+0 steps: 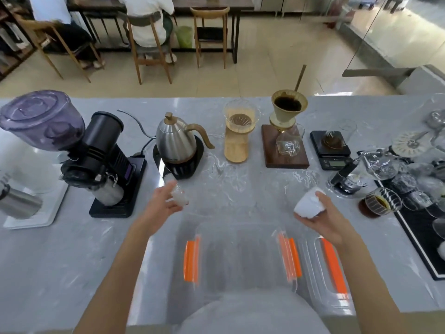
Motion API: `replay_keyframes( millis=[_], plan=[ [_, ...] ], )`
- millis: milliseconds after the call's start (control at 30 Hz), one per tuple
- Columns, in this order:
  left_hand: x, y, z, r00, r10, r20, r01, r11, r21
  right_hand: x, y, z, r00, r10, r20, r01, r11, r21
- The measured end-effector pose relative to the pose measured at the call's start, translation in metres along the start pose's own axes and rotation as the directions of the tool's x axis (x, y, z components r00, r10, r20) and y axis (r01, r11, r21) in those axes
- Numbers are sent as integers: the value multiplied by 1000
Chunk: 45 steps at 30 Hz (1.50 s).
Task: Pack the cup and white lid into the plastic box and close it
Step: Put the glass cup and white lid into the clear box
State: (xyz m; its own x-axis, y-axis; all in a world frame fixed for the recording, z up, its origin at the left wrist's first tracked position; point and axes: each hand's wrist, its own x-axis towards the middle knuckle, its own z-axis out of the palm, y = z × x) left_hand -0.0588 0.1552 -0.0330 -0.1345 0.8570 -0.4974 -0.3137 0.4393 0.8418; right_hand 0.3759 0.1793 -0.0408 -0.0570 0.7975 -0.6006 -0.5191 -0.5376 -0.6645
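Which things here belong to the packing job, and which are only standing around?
Job: white cup in right hand; small clear piece, blurred, in left hand; open plastic box; its lid beside it.

Around: grinder, kettle, drippers, scale, glasses.

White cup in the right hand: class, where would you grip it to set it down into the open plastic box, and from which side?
Grip the white cup around its side wall, as the right hand does, coming from the right. It lies tilted, so the wall is the broadest hold.
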Motion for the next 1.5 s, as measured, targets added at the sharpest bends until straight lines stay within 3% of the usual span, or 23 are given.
replay_keyframes(
  millis=[100,200,267,300,367,400,467,533,667,967,1233,1500],
  plan=[
    [-52,11,-1,986,130,107,-142,983,115,-47,-5,-7,992,-120,45,123,989,-78],
    [-106,9,32,943,111,315,-267,818,510,-98,-7,20,933,-217,286,328,841,-431],
    [-125,-6,64,930,25,367,-321,544,775,-123,5,49,880,-137,454,435,614,-659],
    [-127,-18,79,927,1,375,-348,375,859,-128,14,62,862,-79,500,479,447,-756],
    [-122,-46,100,904,-21,427,-428,-26,903,-123,37,80,839,18,544,545,-25,-838],
    [-116,-62,106,890,-25,456,-453,-174,874,-117,48,84,832,65,551,548,-243,-800],
    [-100,-86,110,892,-51,449,-442,-309,842,-103,66,85,843,104,527,497,-523,-692],
    [-89,-105,111,909,-54,414,-402,-378,834,-90,80,82,846,98,525,454,-648,-612],
    [-76,-119,108,926,-75,371,-353,-528,773,-73,100,83,862,94,498,406,-714,-570],
    [-79,-119,112,936,-149,319,-328,-696,638,-60,126,86,928,74,365,289,-762,-580],
    [-80,-115,119,946,-160,281,-304,-740,600,-51,143,96,953,67,296,234,-781,-579],
    [-76,-121,117,954,-152,259,-296,-625,722,-50,142,91,961,108,255,264,-638,-723]
  ],
)
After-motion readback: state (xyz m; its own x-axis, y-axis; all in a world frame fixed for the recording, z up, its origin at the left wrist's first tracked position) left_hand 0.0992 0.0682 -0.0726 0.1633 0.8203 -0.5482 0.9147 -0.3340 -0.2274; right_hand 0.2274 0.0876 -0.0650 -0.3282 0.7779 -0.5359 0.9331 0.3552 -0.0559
